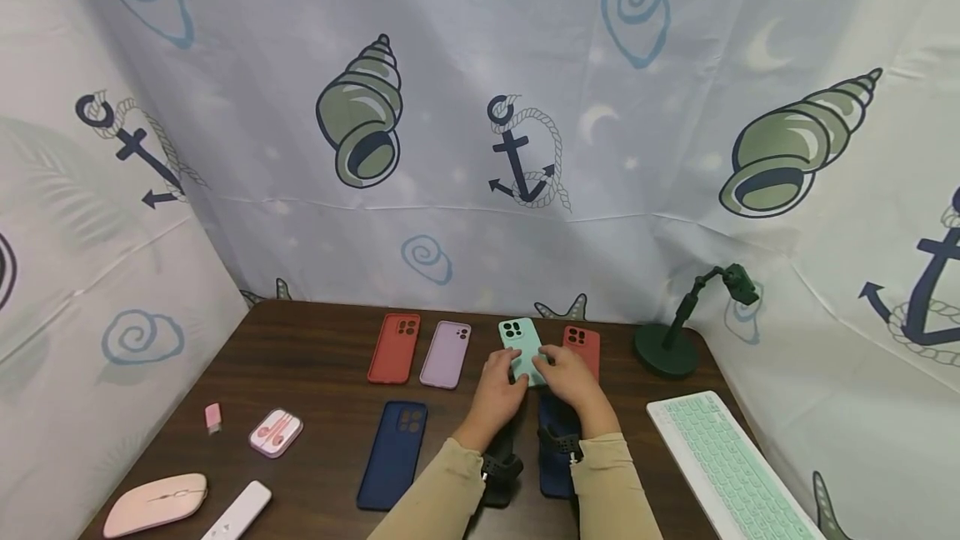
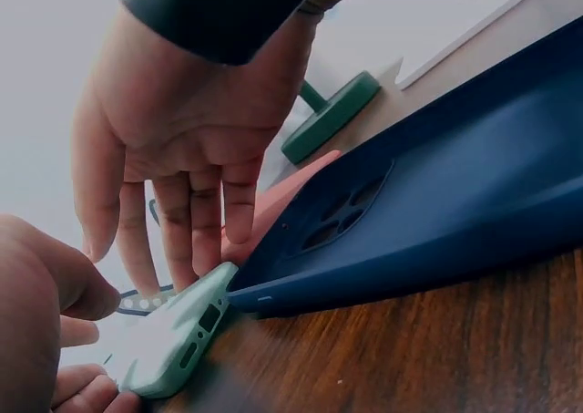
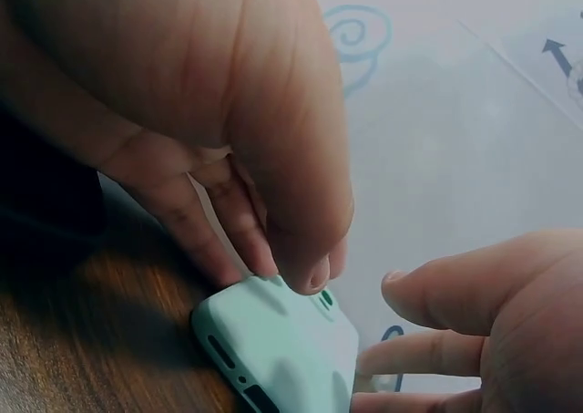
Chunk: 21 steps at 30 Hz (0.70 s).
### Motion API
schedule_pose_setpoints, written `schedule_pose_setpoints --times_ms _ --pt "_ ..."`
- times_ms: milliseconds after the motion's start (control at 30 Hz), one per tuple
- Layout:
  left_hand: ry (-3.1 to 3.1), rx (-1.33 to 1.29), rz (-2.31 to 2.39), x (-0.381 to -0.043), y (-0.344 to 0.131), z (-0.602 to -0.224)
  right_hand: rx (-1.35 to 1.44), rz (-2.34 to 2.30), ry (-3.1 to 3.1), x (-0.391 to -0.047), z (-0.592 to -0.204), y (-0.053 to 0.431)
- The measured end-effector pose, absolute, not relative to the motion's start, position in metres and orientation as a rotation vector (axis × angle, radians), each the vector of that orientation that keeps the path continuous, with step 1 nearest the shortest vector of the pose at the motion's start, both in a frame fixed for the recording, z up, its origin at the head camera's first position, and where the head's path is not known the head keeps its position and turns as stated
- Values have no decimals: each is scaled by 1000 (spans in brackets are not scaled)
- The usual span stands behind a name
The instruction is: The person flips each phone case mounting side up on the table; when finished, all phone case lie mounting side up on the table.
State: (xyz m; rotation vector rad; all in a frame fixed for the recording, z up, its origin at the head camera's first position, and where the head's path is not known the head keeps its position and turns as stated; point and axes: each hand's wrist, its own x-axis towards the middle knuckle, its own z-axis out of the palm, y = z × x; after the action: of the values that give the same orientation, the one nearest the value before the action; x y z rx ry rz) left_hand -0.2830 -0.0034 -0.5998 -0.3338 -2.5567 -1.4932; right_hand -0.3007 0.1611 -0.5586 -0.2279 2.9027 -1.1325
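Note:
A mint-green phone case point(image 1: 521, 332), camera cutouts at its far end, lies on the brown table between both hands. My left hand point(image 1: 497, 386) is at its left edge; in the right wrist view the left thumb stands off the case and the fingers reach its side. My right hand point(image 1: 573, 379) is at the right edge, fairly straight fingers touching it, as the right wrist view shows on the case point(image 3: 282, 331). A red phone case point(image 1: 588, 344) is partly hidden behind the right hand. Below the right wrist lies a dark blue case point(image 1: 553, 473), and a black one point(image 1: 501, 496) below the left.
Left of the hands are a red case point(image 1: 392, 348), a lilac case point(image 1: 446, 355) and a blue case point(image 1: 392, 455). Earphones in a box point(image 1: 276, 433), a pink USB stick point(image 1: 213, 417), a mouse point(image 1: 155, 505) and a white remote point(image 1: 237, 512) lie farther left. A green lamp point(image 1: 666, 350) and keyboard point(image 1: 731, 461) stand right.

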Motion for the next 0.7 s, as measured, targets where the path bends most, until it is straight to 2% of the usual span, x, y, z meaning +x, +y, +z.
schedule_pose_setpoints --times_ms 700 --pt "-2548 -228 -1620 -286 -5 -599 -255 -1285 2965 -294 -541 159"
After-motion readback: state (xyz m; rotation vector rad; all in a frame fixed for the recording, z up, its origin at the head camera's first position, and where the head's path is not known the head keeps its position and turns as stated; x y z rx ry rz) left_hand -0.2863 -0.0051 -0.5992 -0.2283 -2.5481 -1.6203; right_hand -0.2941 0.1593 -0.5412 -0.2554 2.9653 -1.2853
